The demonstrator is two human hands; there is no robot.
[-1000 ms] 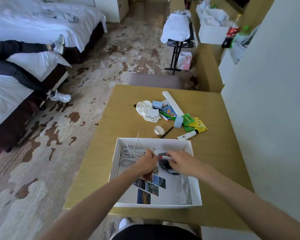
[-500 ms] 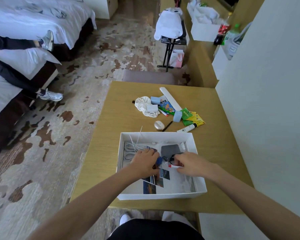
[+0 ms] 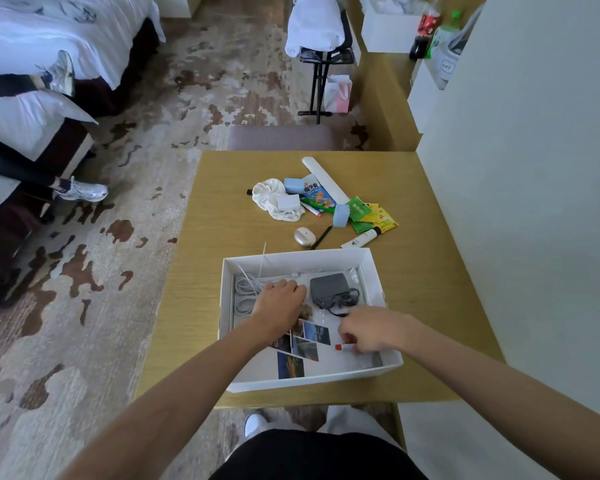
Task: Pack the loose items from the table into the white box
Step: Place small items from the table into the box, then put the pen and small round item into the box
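The white box [image 3: 293, 260] sits at the table's near edge, holding coiled white cable [image 3: 246, 289], a dark charger with black cord [image 3: 329, 288] and several photo prints [image 3: 303, 348]. My left hand [image 3: 279, 301] rests palm down inside the box over the prints, fingers curled; what is under it is hidden. My right hand [image 3: 369, 332] is low in the box's right side, pinching a small red-capped white stick [image 3: 342, 347]. Loose items lie beyond the box: a white scrunchie [image 3: 269, 199], a white tube [image 3: 359, 239], a small oval case [image 3: 305, 236], sachets [image 3: 374, 216].
The wooden table [image 3: 430, 271] stands against a pale wall on the right. A stool [image 3: 281, 137] sits at its far side. Beds and another person's legs [image 3: 32, 168] are at the left, over patterned carpet.
My right hand has carried the red-capped stick down and toward the box's near right side. My left hand has shifted slightly left onto the prints. The charger now shows uncovered.
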